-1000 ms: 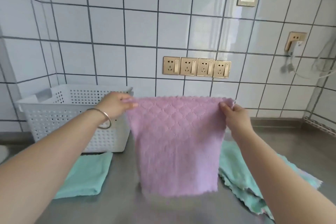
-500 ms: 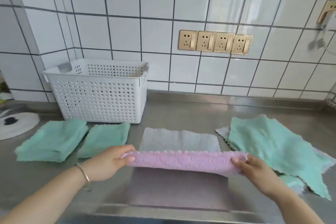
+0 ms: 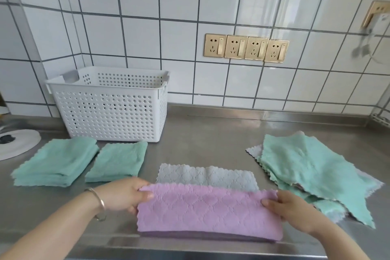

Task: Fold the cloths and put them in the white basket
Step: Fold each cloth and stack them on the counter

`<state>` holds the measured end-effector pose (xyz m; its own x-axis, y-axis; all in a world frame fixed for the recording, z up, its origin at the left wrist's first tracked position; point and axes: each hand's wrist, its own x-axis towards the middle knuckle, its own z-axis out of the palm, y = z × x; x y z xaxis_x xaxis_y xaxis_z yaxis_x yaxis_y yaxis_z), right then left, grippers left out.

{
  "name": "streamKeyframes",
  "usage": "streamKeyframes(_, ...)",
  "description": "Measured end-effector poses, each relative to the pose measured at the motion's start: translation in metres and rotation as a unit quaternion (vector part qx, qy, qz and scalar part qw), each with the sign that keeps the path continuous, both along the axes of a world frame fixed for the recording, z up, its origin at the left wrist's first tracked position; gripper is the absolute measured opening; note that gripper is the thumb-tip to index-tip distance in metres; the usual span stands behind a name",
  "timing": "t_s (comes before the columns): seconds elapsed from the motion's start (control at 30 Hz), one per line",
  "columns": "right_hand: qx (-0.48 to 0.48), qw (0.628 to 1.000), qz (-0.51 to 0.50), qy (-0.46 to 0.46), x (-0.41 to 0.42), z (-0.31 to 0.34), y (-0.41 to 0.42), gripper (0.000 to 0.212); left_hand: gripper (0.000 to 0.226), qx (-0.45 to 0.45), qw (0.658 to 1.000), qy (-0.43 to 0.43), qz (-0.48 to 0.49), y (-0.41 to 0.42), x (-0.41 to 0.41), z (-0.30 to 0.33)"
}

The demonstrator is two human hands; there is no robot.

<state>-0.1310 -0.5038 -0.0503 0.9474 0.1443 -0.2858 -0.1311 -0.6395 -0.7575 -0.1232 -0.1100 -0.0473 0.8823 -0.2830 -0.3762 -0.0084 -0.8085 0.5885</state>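
Purple cloth (image 3: 207, 213) held by both hands; white basket (image 3: 109, 107) contents unclear.

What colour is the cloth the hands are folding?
The cloth is light purple with a diamond pattern, seen in the head view.

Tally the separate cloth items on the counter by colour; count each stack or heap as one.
Purple: 1, the purple cloth, in the grip of the left hand and right hand.
Grey: 1, the grey cloth, folded.
Green: 3, two folded stacks and one unfolded heap; cloths inside the heap cannot be counted.
Total: 5.
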Motion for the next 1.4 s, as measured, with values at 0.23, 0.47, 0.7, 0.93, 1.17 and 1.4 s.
streamKeyframes(0.23, -0.129, 0.989, -0.023, -0.060, 0.056, -0.013, 0.019, 0.037, 0.029, 0.004, 0.976, -0.105, 0.189, -0.028, 0.053, -0.018)
streamKeyframes(0.47, -0.171, 0.976, -0.098, -0.094, 0.071, -0.029, 0.031, 0.018, 0.036, 0.101, 0.955, -0.150, 0.236, -0.040, 0.077, -0.038)
streamKeyframes(0.7, -0.190, 0.966, -0.146, -0.093, 0.076, -0.033, 0.035, 0.029, 0.039, 0.147, 0.941, -0.177, 0.249, -0.047, 0.078, -0.044)
streamKeyframes(0.93, -0.219, 0.951, -0.201, -0.090, 0.075, -0.035, 0.038, 0.029, 0.035, 0.211, 0.923, -0.219, 0.234, -0.054, 0.074, -0.049)
streamKeyframes(1.17, -0.194, 0.942, -0.261, -0.082, 0.056, -0.025, 0.040, 0.054, 0.048, 0.239, 0.874, -0.396, 0.149, -0.062, 0.065, -0.046)
streamKeyframes(1.4, -0.253, 0.946, -0.204, -0.002, 0.028, -0.020, 0.052, 0.050, 0.109, 0.204, 0.947, -0.219, -0.112, -0.105, 0.046, -0.036)
